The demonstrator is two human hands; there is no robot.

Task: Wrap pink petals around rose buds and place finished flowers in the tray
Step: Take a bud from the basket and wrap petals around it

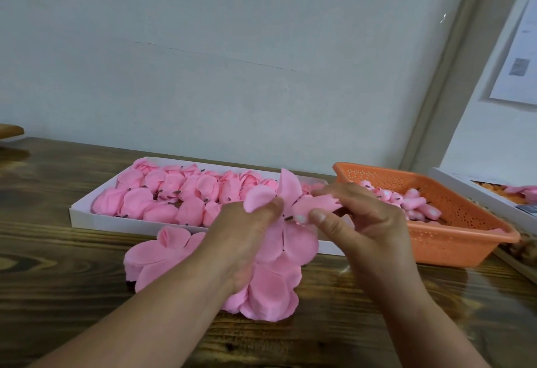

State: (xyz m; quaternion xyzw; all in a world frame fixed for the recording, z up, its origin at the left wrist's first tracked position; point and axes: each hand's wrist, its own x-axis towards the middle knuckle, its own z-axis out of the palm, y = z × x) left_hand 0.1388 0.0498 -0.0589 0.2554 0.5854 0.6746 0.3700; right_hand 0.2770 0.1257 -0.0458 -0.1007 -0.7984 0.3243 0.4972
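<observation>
pink petal piece (pixel 286 193) pinched between left hand (pixel 247 231), right hand (pixel 363 222)

Pale wall (pixel 203 48) behind wooden table (pixel 58 266) (dark-grained).

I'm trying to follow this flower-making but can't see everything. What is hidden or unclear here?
Head view only:
- Bud: the petal and hands, left and right, cover nearly all of it.
- Tray: its right end sits behind the hands.
- Petal pile: its middle lies under the left hand.
- White box: cut off by the right edge.
- Basket: contents too small to identify.
</observation>
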